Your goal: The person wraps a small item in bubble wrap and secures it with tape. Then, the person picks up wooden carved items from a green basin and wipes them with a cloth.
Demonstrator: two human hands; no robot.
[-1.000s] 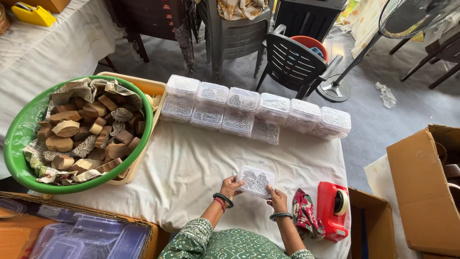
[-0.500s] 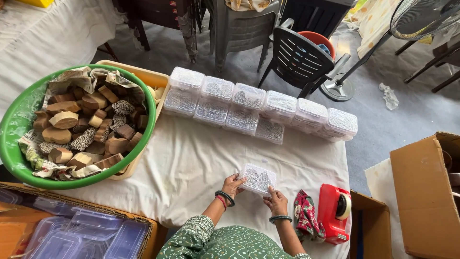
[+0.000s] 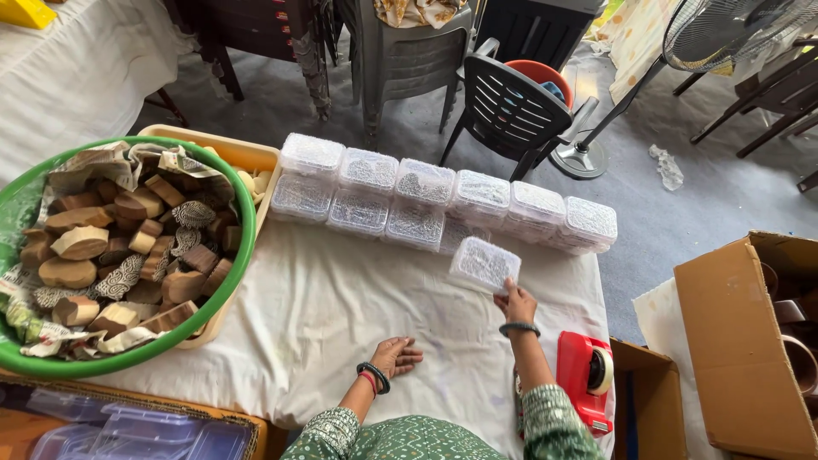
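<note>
Right hand (image 3: 516,304) — clear box (image 3: 484,263) aloft

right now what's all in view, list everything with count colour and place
boxes: about a dozen, clear, stacked in rows at the table's far edge
box: one, clear, lifted in the right hand
basin: one, green, on the left, full of wood blocks
tray: one, tan, under the basin
tape dispenser: one, red, near right
cloth: one, white, over the table
carton: one, brown, far right
chair: one, black, behind the table
fan: one, top right
left hand: flat on the cloth
right hand: holding the box
</note>
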